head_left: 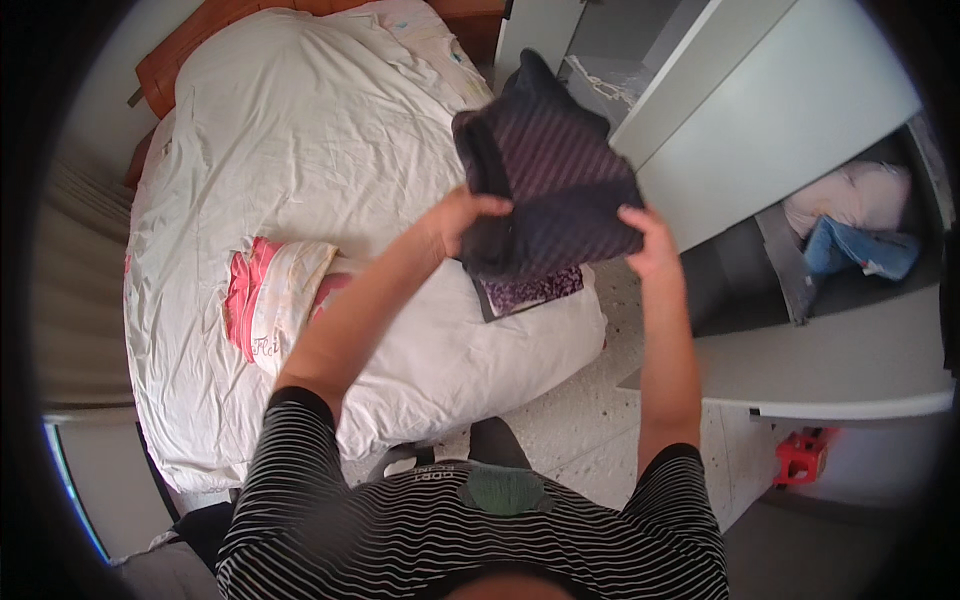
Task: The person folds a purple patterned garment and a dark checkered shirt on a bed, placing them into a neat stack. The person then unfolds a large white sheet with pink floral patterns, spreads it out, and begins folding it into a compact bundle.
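Note:
A dark, diagonally striped folded cloth or garment [555, 180] is held up in front of me, over the bed's right edge. My left hand [469, 217] grips its left side, thumb on top. On its lower right side my right hand [649, 236] has hold of the edge. Partly hidden below it, a purple patterned folded cloth [536, 292] lies on the bed with a dark piece under it. Farther left on the bed rests a folded bundle of pink and cream fabric [289, 300], partly covered by my left forearm.
The bed [315, 150] has a rumpled white sheet and a wooden headboard [169, 56]. To the right stands a wardrobe with a light door panel [772, 112]. Blue jeans [862, 247] and a pale pink cloth bundle [851, 195] lie in its compartment. A red plastic object [801, 459] is lower right.

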Demonstrator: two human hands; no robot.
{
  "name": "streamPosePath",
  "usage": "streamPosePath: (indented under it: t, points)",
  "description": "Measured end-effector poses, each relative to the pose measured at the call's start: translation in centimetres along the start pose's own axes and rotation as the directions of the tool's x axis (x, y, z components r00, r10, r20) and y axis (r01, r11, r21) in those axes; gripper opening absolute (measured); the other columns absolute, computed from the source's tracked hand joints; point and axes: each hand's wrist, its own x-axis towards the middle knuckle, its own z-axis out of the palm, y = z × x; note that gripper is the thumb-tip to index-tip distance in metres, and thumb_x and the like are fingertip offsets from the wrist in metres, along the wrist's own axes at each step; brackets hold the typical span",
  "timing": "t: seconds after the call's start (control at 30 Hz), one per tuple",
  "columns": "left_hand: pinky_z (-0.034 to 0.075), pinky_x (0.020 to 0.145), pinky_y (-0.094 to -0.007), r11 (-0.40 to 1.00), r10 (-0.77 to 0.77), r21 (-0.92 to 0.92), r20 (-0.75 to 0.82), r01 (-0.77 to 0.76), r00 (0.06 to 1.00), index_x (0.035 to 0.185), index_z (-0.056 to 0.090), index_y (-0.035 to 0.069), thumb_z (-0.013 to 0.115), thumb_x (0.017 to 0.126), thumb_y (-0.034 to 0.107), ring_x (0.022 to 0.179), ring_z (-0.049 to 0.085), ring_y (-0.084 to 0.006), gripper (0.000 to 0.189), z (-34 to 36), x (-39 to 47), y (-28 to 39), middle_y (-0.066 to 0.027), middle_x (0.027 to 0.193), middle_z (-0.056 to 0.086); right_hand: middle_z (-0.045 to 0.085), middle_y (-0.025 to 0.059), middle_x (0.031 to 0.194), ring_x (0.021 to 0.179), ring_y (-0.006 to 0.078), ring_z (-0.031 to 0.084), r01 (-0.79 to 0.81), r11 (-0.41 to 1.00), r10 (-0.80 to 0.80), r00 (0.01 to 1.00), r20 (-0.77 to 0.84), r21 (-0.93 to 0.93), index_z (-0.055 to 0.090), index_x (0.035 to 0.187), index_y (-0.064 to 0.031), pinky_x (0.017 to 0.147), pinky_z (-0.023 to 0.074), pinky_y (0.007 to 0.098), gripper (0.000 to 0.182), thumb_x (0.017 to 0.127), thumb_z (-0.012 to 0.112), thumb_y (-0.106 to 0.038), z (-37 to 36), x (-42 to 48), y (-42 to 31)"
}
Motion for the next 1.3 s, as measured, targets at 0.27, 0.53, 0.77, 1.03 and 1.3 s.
streamPosePath:
  t: [0.27,0.53,0.77,1.03,1.3]
  points:
    - [0.035,0.093,-0.0361,0.98,-0.166,-0.165,-0.354,0.114,0.92,0.117,0.044,0.002,0.062,0.064,-0.006,0.103,0.049,-0.0254,0.057,-9.4,8.1,-21.3,-0.0089,0.112,0.053,0.054,0.0126,0.109,0.096,0.0245,0.053,-0.442,0.875,0.375,0.877,-0.301,-0.196,0.048,0.114,0.0032,0.087,0.0394,0.0306,0.05,0.065,0.06,0.004,-14.1,3.7,19.6]
    - [0.036,0.091,-0.0327,0.994,0.088,-0.02,-0.427,-0.107,0.9,0.118,0.043,0.001,0.058,0.065,-0.006,0.1,0.051,-0.0212,0.056,-8.6,8.9,-20.7,-0.0082,0.108,0.054,0.057,0.009,0.101,0.09,0.0204,0.054,-0.334,0.909,0.291,0.936,-0.196,-0.248,0.052,0.108,0.002,0.082,0.0406,0.0278,0.044,0.065,0.061,0.002,-13.1,5.3,17.4]
    - [0.039,0.086,-0.0362,0.886,0.129,0.414,-0.655,0.211,0.745,0.115,0.041,-0.002,0.069,0.059,0.012,0.1,0.051,-0.0345,0.064,-9.0,11.1,-22.0,-0.021,0.102,0.055,0.052,0.0155,0.109,0.096,0.0273,0.051,-0.375,0.562,0.19,0.926,-0.327,-0.737,0.047,0.111,0.004,0.086,0.0373,0.0336,0.042,0.072,0.059,-0.006,-12.1,5.8,16.5]
    - [0.034,0.087,-0.0429,0.561,0.571,0.762,-0.639,0.324,0.516,0.122,0.034,0.006,0.067,0.064,0.016,0.114,0.036,-0.0318,0.067,-2.7,6.7,-19.8,-0.0153,0.125,0.035,0.036,0.0162,0.126,0.117,0.0336,0.032,0.517,-0.388,-0.123,0.792,0.598,-0.764,0.043,0.119,-0.0111,0.092,0.0251,0.0529,0.05,0.076,0.055,-0.032,-1.8,8.9,15.5]
    - [0.035,0.091,-0.0418,0.437,0.414,0.781,-0.615,0.446,0.671,0.13,0.025,0.007,0.06,0.073,0.028,0.114,0.037,-0.033,0.069,-3.9,7.5,-22.5,-0.0168,0.128,0.03,0.028,0.0091,0.134,0.123,0.0291,0.024,0.474,-0.46,-0.022,0.839,0.544,-0.751,0.04,0.125,-0.0151,0.094,0.0207,0.0558,0.049,0.083,0.043,-0.041,-0.4,13.8,23.4]
